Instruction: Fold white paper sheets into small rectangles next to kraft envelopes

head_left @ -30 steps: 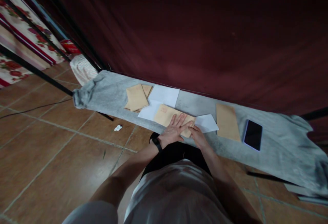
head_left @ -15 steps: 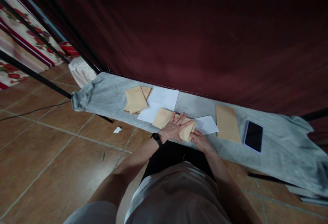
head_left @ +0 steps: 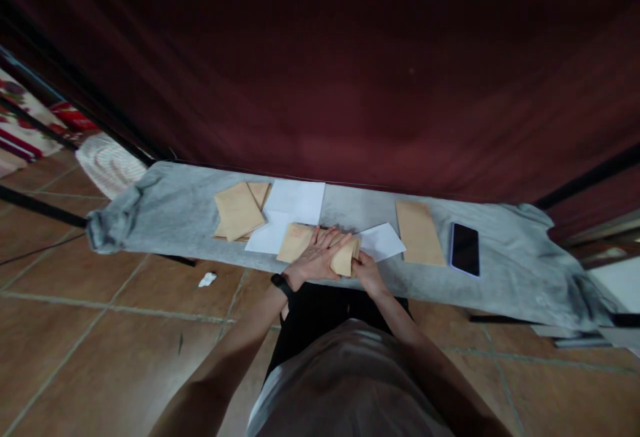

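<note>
A brown paper envelope (head_left: 292, 244) with a faint reddish print lies near the front edge of the cloth-covered bench. My left hand (head_left: 320, 258), with a black band on the wrist, presses flat across its middle, fingers spread. At the envelope's right end, which curls upward, my right hand (head_left: 368, 273) pinches the edge; its fingertips are partly hidden. White paper sheets (head_left: 300, 198) lie partly beneath the envelope on the left. Another white sheet (head_left: 384, 240) sticks out just beyond my right hand.
Several brown envelopes (head_left: 237, 210) are stacked at the left. To the right lie a single brown envelope (head_left: 421, 234) and a dark-screened phone (head_left: 465, 249). Grey cloth (head_left: 175, 207) covers the narrow bench, and a dark red curtain (head_left: 330, 77) hangs behind it.
The camera view has shifted, so the bench sits further left in the picture. The envelope's right end is now curled up more by my right hand. My left hand stays pressed on it.
</note>
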Tool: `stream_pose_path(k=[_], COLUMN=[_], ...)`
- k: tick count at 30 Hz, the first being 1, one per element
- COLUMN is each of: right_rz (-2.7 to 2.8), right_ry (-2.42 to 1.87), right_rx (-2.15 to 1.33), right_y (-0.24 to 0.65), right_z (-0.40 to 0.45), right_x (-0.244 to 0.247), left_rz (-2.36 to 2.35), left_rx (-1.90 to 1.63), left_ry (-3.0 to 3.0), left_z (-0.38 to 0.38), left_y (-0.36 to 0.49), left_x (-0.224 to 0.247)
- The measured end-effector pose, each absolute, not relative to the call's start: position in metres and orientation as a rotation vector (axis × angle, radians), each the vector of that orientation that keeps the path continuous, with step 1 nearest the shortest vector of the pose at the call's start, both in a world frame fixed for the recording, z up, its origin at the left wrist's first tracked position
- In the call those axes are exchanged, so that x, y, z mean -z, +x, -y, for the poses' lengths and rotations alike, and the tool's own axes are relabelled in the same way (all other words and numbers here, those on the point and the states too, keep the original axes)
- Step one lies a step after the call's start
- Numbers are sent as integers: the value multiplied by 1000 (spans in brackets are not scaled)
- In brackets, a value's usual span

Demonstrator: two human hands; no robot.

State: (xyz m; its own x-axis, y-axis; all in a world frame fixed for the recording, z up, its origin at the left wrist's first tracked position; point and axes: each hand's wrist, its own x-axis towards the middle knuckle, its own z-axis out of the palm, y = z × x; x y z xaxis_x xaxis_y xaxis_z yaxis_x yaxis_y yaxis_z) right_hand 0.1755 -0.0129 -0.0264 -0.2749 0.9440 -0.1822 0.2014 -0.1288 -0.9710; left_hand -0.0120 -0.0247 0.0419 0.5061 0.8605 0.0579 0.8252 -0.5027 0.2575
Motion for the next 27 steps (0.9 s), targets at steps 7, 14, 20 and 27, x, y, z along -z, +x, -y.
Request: stream_pose_path(k=[7, 14, 20, 27], right_rz=[1569, 1493, 1624, 1739], right_ry=[-1321, -1134, -992, -956], right_rx=[-964, -1734, -1889, -1779], right_y=[195, 202, 200, 194], right_z=[28, 10, -9, -17], right_x=[-11, -28, -23, -13], left_rz=[-1496, -1489, -1438, -1407], left_rx=[-261, -295, -311, -258], left_ry=[2560, 2592, 2680, 2770], left_z=[23, 22, 26, 29], left_y=[-12, 0, 5, 6], left_x=[-41, -39, -39, -42])
